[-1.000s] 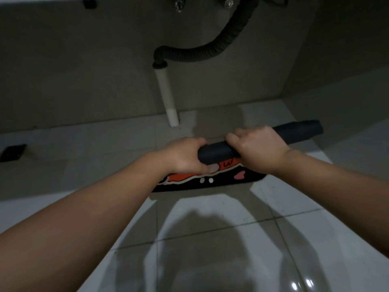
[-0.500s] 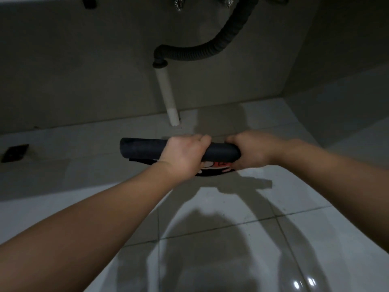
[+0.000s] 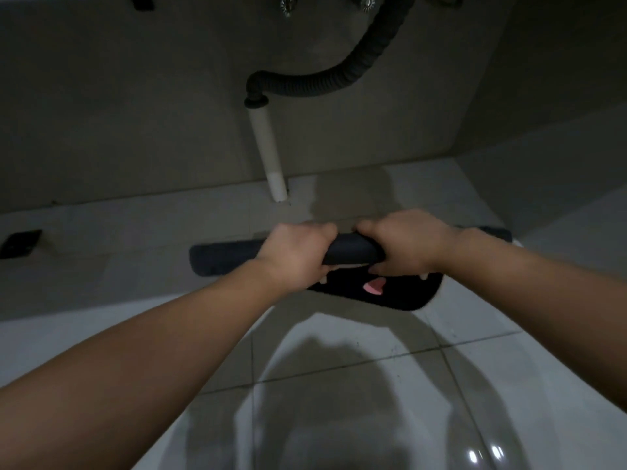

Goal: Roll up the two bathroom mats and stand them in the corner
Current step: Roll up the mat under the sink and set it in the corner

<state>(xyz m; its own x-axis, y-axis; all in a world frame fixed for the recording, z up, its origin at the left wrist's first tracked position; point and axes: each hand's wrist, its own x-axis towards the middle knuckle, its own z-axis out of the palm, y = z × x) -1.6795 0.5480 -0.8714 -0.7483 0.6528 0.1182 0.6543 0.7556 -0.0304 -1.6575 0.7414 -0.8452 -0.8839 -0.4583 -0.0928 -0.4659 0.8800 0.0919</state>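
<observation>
The left hand (image 3: 298, 256) and right hand (image 3: 410, 245) sit side by side, clamped on the mat (image 3: 349, 251) roll. Its long axis runs left-right (unrolled tail nearer the person).

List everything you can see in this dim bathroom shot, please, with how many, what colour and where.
mat: one, black with a pink patch, partly rolled, centre floor
corrugated hose: one, dark grey, curving down the back wall
pipe: one, white, upright from hose to floor
floor drain: one, dark, far left floor
floor tiles: pale, glossy, whole foreground
wall fittings: two, metallic, top edge
left hand: one, gripping the roll
right hand: one, gripping the roll beside it
</observation>
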